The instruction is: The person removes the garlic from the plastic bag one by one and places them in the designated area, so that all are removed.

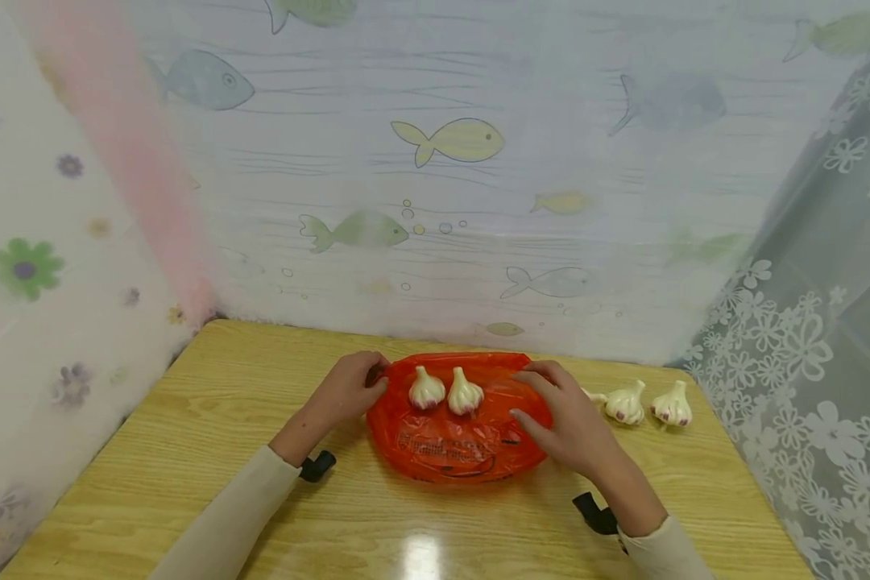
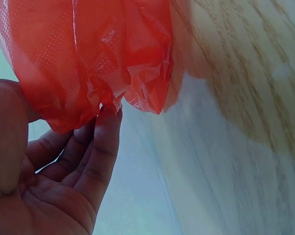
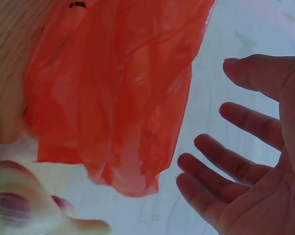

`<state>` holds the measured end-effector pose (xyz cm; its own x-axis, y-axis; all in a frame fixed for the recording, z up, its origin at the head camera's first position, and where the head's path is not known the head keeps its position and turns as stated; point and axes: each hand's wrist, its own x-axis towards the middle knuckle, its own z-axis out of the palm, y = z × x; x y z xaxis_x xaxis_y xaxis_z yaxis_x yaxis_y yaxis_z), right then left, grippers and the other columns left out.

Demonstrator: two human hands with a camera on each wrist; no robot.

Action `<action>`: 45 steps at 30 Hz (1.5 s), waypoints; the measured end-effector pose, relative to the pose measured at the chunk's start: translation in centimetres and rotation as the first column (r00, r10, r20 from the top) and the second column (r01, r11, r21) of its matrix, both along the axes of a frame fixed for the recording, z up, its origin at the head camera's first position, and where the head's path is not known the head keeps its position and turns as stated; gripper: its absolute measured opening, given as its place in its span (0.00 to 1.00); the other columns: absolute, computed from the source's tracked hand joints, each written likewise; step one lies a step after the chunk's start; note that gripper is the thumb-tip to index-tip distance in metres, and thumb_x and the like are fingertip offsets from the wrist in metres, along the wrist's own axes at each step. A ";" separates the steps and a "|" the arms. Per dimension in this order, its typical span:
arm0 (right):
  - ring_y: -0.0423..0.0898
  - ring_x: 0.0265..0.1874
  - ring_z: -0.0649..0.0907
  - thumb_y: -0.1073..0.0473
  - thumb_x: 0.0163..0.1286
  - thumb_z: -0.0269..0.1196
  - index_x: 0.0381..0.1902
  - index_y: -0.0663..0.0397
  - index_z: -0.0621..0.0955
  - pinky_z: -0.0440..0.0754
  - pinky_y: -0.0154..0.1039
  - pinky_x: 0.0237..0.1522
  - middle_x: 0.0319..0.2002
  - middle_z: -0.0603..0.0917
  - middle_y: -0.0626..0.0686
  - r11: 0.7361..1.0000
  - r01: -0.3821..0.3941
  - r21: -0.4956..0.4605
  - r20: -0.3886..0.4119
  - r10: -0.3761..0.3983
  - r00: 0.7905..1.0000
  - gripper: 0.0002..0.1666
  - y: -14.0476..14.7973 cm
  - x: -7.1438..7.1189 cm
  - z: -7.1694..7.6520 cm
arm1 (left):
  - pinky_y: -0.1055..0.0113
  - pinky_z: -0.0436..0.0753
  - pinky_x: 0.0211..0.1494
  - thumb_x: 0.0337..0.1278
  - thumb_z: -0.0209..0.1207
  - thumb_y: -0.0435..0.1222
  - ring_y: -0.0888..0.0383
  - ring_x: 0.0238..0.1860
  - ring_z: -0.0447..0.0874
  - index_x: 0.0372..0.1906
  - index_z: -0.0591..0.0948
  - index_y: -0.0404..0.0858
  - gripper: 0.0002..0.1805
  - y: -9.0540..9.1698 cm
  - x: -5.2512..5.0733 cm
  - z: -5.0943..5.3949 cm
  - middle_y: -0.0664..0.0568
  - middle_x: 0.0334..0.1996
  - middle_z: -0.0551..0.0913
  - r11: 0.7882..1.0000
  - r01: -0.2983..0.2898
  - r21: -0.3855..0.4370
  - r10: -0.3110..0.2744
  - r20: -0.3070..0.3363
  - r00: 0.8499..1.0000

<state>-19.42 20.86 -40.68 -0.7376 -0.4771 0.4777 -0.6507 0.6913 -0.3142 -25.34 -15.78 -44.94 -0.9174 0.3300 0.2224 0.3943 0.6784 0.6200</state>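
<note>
A red plastic bag [image 1: 471, 451] with dark print stands on the table in the head view. Two garlic bulbs, one on the left [image 1: 426, 390] and one on the right [image 1: 465, 394], show uncovered within its outline; I cannot tell whether they lie on it or in its mouth. My left hand [image 1: 350, 387] holds the bag's left edge, fingers curled behind the crumpled plastic [image 2: 103, 73]. At the right side my right hand [image 1: 569, 419] has its fingers spread; in the right wrist view this hand [image 3: 250, 171] is apart from the bag [image 3: 113, 98].
Right of the bag are two more garlic bulbs, a nearer one [image 1: 626, 405] and a farther one [image 1: 672, 407]. A pale stem [image 1: 593, 396] sticks out beside my right hand. The wooden table [image 1: 210, 451] meets a fish-patterned curtain [image 1: 442, 201] at the back.
</note>
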 end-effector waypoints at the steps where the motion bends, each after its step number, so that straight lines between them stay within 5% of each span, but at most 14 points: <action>1: 0.55 0.56 0.82 0.58 0.67 0.76 0.62 0.53 0.83 0.83 0.57 0.57 0.59 0.79 0.56 1.000 -0.003 -0.002 0.006 0.003 1.000 0.26 -0.2 -0.1 0.1 | 0.64 0.81 0.39 0.69 0.63 0.31 0.58 0.35 0.77 0.47 0.86 0.36 0.06 0.0 0.0 0.0 0.53 0.37 0.84 1.000 0.002 0.001 -0.002 -0.001 1.000; 18: 0.52 0.53 0.82 0.58 0.68 0.75 0.61 0.53 0.83 0.84 0.51 0.55 0.57 0.80 0.54 0.980 -0.125 0.153 0.059 0.117 0.991 0.24 -2.5 -1.8 1.7 | 0.65 0.82 0.39 0.70 0.64 0.31 0.58 0.34 0.76 0.47 0.86 0.37 0.06 0.1 0.0 -0.1 0.54 0.36 0.83 1.000 -0.003 0.000 0.003 0.001 1.000; 25: 0.52 0.51 0.82 0.57 0.70 0.74 0.62 0.56 0.83 0.84 0.50 0.52 0.56 0.81 0.56 0.950 -0.187 0.248 0.101 0.167 0.981 0.25 -3.8 -2.6 2.7 | 0.64 0.82 0.40 0.69 0.64 0.31 0.57 0.35 0.77 0.47 0.86 0.36 0.06 0.2 0.0 -0.1 0.52 0.37 0.84 1.000 -0.013 -0.012 0.013 -0.004 1.000; 34: 0.49 0.47 0.81 0.57 0.72 0.71 0.64 0.54 0.83 0.84 0.45 0.49 0.55 0.79 0.54 0.919 -0.246 0.309 0.290 0.155 0.945 0.24 -5.5 -3.9 3.0 | 0.63 0.82 0.41 0.69 0.64 0.31 0.57 0.35 0.78 0.47 0.86 0.36 0.07 0.3 0.0 -0.3 0.52 0.38 0.85 1.000 -0.015 -0.012 0.015 0.009 1.000; 45: 0.48 0.42 0.81 0.55 0.71 0.72 0.63 0.51 0.82 0.85 0.45 0.48 0.52 0.80 0.56 0.841 -0.290 0.456 0.365 0.120 0.923 0.24 -7.4 -5.5 2.6 | 0.64 0.82 0.40 0.69 0.63 0.31 0.58 0.35 0.77 0.47 0.86 0.36 0.07 0.2 0.0 -0.2 0.53 0.37 0.84 1.000 0.003 -0.020 -0.003 -0.007 1.000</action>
